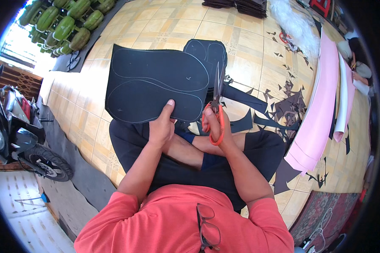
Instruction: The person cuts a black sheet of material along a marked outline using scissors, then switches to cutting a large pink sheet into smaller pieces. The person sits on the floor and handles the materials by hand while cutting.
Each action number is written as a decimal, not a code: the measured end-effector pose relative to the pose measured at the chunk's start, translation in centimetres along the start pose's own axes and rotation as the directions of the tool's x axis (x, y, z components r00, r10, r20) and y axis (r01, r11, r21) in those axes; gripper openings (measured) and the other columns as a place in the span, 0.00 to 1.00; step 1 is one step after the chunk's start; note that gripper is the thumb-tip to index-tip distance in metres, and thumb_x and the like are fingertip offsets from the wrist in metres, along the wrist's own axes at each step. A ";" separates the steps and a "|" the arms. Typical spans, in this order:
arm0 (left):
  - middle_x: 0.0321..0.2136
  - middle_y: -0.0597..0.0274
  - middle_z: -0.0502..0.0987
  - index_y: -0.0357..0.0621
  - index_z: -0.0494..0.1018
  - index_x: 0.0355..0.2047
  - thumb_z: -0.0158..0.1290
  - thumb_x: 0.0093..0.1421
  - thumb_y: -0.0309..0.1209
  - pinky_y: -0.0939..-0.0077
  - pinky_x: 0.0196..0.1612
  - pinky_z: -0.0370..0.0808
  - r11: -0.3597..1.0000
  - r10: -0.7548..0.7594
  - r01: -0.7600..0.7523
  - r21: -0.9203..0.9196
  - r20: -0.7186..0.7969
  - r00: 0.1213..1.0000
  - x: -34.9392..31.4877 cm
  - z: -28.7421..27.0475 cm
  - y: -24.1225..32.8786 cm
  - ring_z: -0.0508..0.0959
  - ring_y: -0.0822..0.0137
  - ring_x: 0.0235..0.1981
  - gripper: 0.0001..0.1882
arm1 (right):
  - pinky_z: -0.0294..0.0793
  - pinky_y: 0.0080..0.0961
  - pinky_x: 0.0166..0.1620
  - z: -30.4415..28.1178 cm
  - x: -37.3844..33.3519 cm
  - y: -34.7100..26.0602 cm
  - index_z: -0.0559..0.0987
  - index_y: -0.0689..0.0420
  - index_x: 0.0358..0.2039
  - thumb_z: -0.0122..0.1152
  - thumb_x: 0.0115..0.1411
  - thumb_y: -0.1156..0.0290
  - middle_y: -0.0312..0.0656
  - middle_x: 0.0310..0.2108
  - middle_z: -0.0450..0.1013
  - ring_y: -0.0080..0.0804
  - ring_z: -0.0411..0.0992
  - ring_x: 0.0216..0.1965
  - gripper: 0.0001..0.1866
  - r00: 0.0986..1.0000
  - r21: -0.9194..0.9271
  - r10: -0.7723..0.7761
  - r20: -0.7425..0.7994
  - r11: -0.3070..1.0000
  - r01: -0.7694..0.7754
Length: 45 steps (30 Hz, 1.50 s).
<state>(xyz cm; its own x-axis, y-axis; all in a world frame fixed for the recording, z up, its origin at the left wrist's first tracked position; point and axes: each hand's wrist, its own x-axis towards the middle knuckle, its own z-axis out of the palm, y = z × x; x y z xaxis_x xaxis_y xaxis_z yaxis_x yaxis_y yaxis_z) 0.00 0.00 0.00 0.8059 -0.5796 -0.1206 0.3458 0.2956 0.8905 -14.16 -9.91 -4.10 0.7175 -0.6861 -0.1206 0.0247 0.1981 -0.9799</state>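
Observation:
My left hand (pixel 163 125) grips the lower edge of a black sheet (pixel 156 84), thumb on top. Two sole-shaped outlines are drawn on the sheet in pale line, side by side. In my right hand (pixel 217 126) is a pair of scissors (pixel 218 95) with orange handles, its blades pointing up and nearly together, just right of the sheet. Behind the held sheet, a smaller stack of black pieces (pixel 207 50) with similar outlines lies on the floor. Dark cut strips (pixel 245 98) lie beyond my right hand.
Dark offcuts (pixel 289 105) are scattered on the tiled floor to the right, beside pink sheets (pixel 314 114). A white fluffy heap (pixel 295 29) and a dark stack (pixel 240 6) lie farther off. Green gas cylinders (pixel 65 25) stand far left, a motorcycle (pixel 25 139) at left.

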 end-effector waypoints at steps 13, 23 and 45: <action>0.41 0.60 0.75 0.35 0.70 0.48 0.55 0.59 0.24 0.81 0.33 0.73 0.979 0.072 -0.081 0.190 0.054 0.996 -0.4 -1.0 1.2 0.76 0.71 0.38 0.16 | 0.71 0.36 0.32 -1.2 0.1 -1.6 0.70 0.61 0.33 0.55 0.63 0.56 0.50 0.23 0.71 0.46 0.73 0.27 0.18 0.955 -0.415 -0.295 -0.038 0.874 0.253; 0.48 0.56 0.73 0.36 0.67 0.53 0.53 0.60 0.21 0.68 0.53 0.72 1.000 0.015 -0.018 0.023 0.116 0.993 1.5 -2.4 2.8 0.74 0.63 0.49 0.20 | 0.60 0.29 0.24 -1.4 -0.2 -1.8 0.66 0.59 0.23 0.53 0.66 0.56 0.43 0.13 0.59 0.32 0.57 0.18 0.21 0.991 -0.366 -0.136 -0.002 0.922 0.126; 0.43 0.49 0.78 0.30 0.70 0.51 0.60 0.51 0.26 0.61 0.48 0.76 0.902 -0.320 0.285 0.325 0.060 0.945 2.2 -5.8 5.9 0.80 0.54 0.41 0.26 | 0.68 0.33 0.29 -1.2 0.2 -0.7 0.68 0.61 0.28 0.48 0.67 0.56 0.47 0.18 0.68 0.40 0.68 0.22 0.20 0.993 -0.316 -0.121 -0.001 0.942 0.114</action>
<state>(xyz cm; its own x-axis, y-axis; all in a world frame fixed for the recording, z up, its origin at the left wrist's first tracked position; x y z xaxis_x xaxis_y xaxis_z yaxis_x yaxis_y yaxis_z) 6.62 4.85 2.44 0.6224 -0.6881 -0.3729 0.3851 -0.1455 0.9113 -14.84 -11.04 -3.62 0.7086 -0.7056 -0.0014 -0.1144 -0.1129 -0.9870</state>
